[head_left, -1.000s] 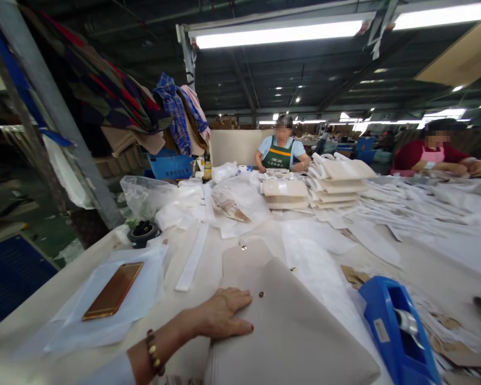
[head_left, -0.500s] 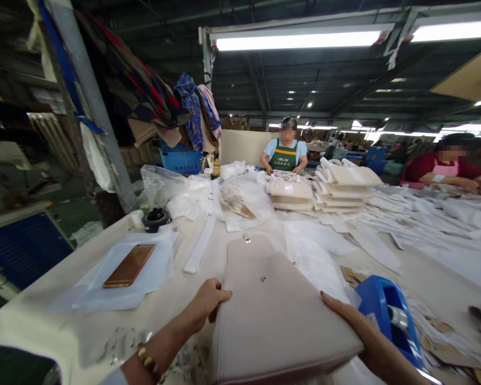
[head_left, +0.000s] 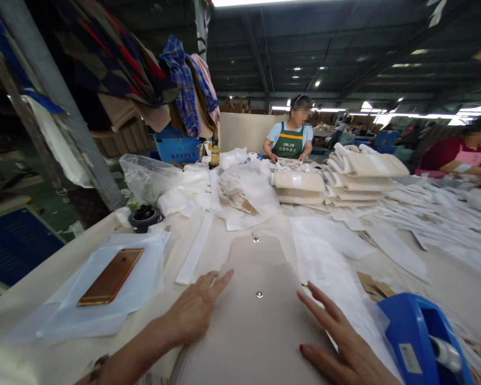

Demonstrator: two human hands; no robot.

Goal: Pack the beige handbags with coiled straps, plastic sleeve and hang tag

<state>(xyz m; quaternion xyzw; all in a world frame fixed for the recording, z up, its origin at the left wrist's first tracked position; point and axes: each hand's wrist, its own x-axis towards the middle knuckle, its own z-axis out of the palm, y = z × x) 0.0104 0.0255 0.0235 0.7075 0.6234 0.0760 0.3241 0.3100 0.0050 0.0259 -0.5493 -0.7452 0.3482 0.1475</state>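
The beige piece (head_left: pixel 260 337) lies flat right in front of me, its long axis running straight away down the counter (head_left: pixel 76 353), with a metal clasp (head_left: pixel 255 239) at the far end and a round stud (head_left: pixel 259 294) nearer in. It sits between my two hands, so it is to the right of one and to the left of the other. My left hand (head_left: pixel 192 313) is at its left edge, fingers apart and closed on nothing that I can make out. My right hand (head_left: pixel 344 342) is spread over the right edge, thumb and fingers well apart; whether it presses or only hovers, I can't tell. Neither hand looks clearly nearer to the middle.

The counter is pale and crowded. On the left a phone (head_left: pixel 111 277) rests on thin sheets (head_left: pixel 144 283), with a white strip (head_left: pixel 195 251) between them and the piece; on the right, beyond my hand, stands a blue dispenser (head_left: pixel 414 331). Farther back I see folded stacks (head_left: pixel 364 179), a co-worker in a green apron (head_left: pixel 291 140), and hanging clothes (head_left: pixel 180 85) — all of it under a dark roof.
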